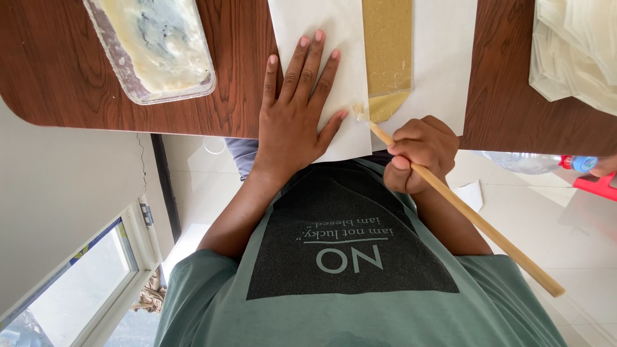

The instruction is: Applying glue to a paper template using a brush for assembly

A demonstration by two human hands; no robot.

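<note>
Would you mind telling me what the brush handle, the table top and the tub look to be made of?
Brush handle: pale, matte, bare wood or bamboo, probably. Table top: dark brown woodgrain with slight sheen, likely laminate. Tub: clear plastic, see-through walls showing cream paste.

Left hand (297, 109) flat, fingers (307, 61) spread; right hand (421, 154) fisted, gripping.

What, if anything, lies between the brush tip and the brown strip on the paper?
Nothing visible. The right hand holds the brush with its bristles at the brown strip's pointed end. The left hand lies flat beside it on the white sheet.
</note>
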